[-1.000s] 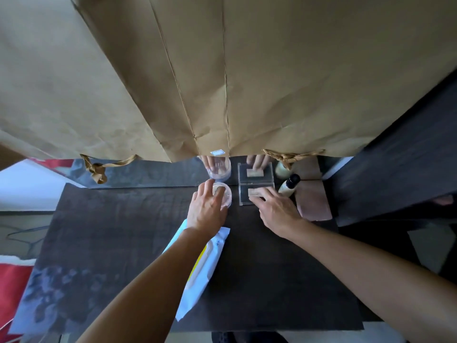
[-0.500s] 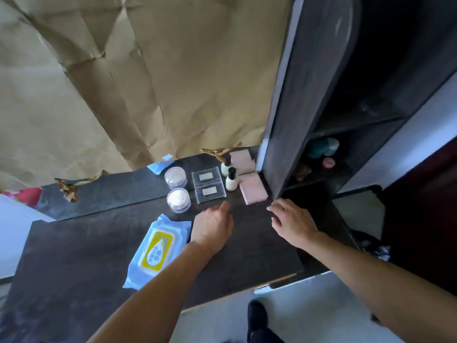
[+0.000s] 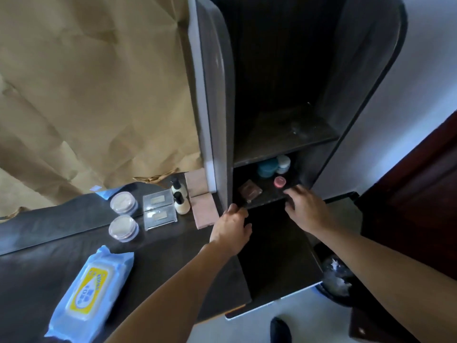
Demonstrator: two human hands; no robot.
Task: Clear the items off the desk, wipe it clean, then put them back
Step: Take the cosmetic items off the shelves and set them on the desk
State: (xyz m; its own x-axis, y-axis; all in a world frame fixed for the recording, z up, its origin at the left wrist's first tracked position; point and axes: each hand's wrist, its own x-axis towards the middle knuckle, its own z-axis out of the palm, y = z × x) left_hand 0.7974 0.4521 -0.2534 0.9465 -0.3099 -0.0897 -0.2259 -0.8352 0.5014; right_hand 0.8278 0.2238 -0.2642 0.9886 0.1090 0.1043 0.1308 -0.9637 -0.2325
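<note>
Half a second ago both hands hovered low over the front of the desk [image 3: 158,253]; now they have gone right and forward to the lower shelf of the dark shelf unit [image 3: 222,120], which fills far more of the view than before. The left hand [image 3: 231,231] sits at the shelf's front edge with its fingers bent, and whether they grip the edge cannot be told. The right hand [image 3: 305,210] lies with its fingers stretched out and slightly spread, their tips on the shelf's front edge just below the pink-lidded jar [image 3: 280,181], holding nothing. On that shelf a brown compact [image 3: 250,191] lies tilted near the left hand, with a teal jar [image 3: 267,167] and a pale jar [image 3: 283,163] side by side at the back. The desk items stand where they did: a round clear jar [image 3: 123,229], a clear case [image 3: 160,219] beside it, a small black-capped bottle [image 3: 181,203], a pink box [image 3: 204,212] against the shelf unit, and a blue wipes pack [image 3: 90,295] near the front. Brown paper [image 3: 86,95] hangs behind them.
</note>
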